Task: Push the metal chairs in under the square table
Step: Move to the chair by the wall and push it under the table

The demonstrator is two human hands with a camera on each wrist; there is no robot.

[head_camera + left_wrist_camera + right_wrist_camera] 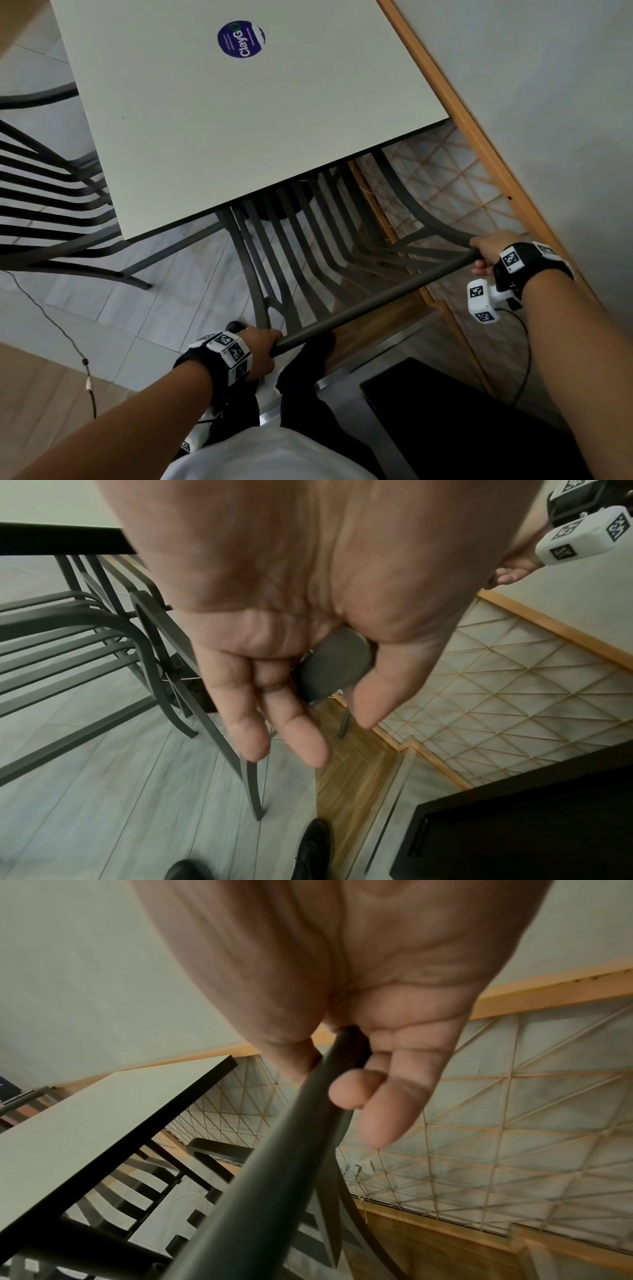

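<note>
A dark grey metal chair (370,308) stands at the near side of the white square table (239,120), with the front of its slatted seat under the tabletop. My left hand (263,346) rests on the left end of the chair's top rail (335,664). The palm lies on the rail, and the fingers (246,723) and thumb hang loosely either side of it. At the rail's right end, my right hand (486,250) grips the rail (274,1177) with one finger (352,1088) curled over it. A second metal chair (51,205) stands at the table's left side.
A wall with wooden skirting (462,113) runs close along the right, with a strip of patterned tiles (445,192) at its foot. A black block (479,411) sits low at my right. A thin cable (68,342) lies on the floor to the left. My shoes (315,850) are behind the chair.
</note>
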